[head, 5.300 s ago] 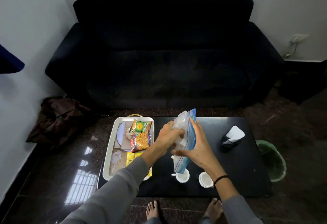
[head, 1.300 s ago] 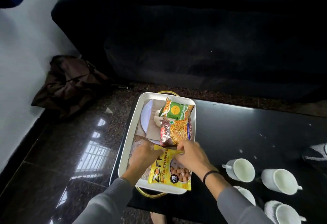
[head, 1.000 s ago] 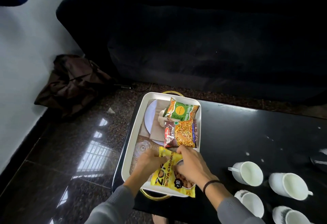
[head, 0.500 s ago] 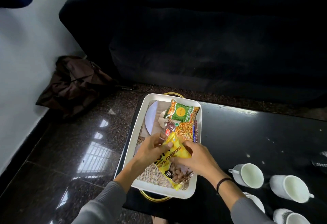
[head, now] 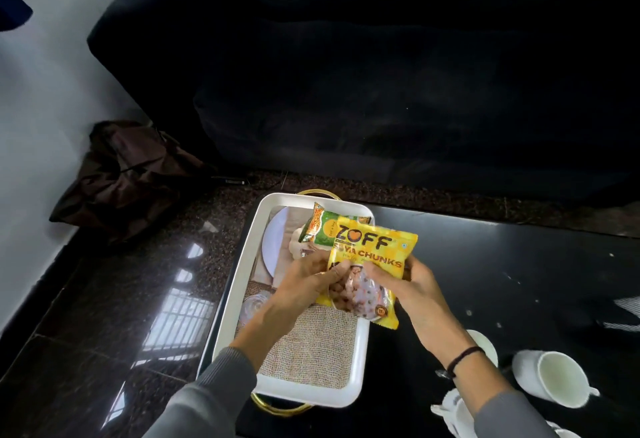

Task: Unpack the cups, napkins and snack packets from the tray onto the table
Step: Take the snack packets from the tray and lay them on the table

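Observation:
A yellow soya chunks packet (head: 372, 257) is held upright above the white tray (head: 239, 275), lifted clear of it. My left hand (head: 308, 282) grips its lower left side and my right hand (head: 408, 282) grips its lower right side. Behind it in the tray lies a green snack packet (head: 320, 230), partly hidden, beside a white plate (head: 273, 243) and a beige napkin. A burlap mat (head: 318, 347) lines the tray's near end. White cups (head: 557, 377) stand on the black table (head: 502, 264) at the lower right.
The tray sits at the table's left end with gold handles (head: 280, 406). A black sofa (head: 381, 74) fills the back. A brown bag (head: 124, 174) lies on the glossy floor by the white wall on the left.
Both hands took hold of the yellow packet lying at the tray's near end, raised it off the tray and turned it upright. The burlap mat beneath now shows.

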Demonstrator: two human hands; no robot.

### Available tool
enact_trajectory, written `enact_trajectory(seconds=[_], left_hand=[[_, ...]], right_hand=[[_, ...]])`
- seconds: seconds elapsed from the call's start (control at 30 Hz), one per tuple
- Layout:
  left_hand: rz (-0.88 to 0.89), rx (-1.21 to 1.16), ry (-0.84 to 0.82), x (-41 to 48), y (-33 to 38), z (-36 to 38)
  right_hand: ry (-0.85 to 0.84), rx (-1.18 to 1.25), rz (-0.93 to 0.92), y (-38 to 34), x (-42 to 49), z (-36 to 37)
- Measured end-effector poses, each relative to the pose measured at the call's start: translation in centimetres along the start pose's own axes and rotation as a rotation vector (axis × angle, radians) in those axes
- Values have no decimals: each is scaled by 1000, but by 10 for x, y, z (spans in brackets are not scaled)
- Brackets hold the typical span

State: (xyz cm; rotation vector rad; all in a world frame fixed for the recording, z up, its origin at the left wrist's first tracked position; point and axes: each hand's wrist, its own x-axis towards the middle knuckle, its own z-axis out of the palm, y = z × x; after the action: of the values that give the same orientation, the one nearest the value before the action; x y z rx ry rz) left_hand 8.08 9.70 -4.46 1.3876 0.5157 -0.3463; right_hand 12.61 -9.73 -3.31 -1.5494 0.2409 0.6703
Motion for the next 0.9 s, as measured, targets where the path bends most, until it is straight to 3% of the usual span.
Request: enact_trajectory(seconds=[0.3,0.57,0.73,0.9], left_hand=[[-160,-56,29,25,7,56],[-181,13,80,62,8,111],[-155,206,181,97,7,139],[29,743,302,109,-4,145]], right_hand=[[53,95,154,-4,19,-41],[187,-109,111,5,49,-98],[288,-226,129,7,78,-124],[356,-589,-34,15,85,-138]])
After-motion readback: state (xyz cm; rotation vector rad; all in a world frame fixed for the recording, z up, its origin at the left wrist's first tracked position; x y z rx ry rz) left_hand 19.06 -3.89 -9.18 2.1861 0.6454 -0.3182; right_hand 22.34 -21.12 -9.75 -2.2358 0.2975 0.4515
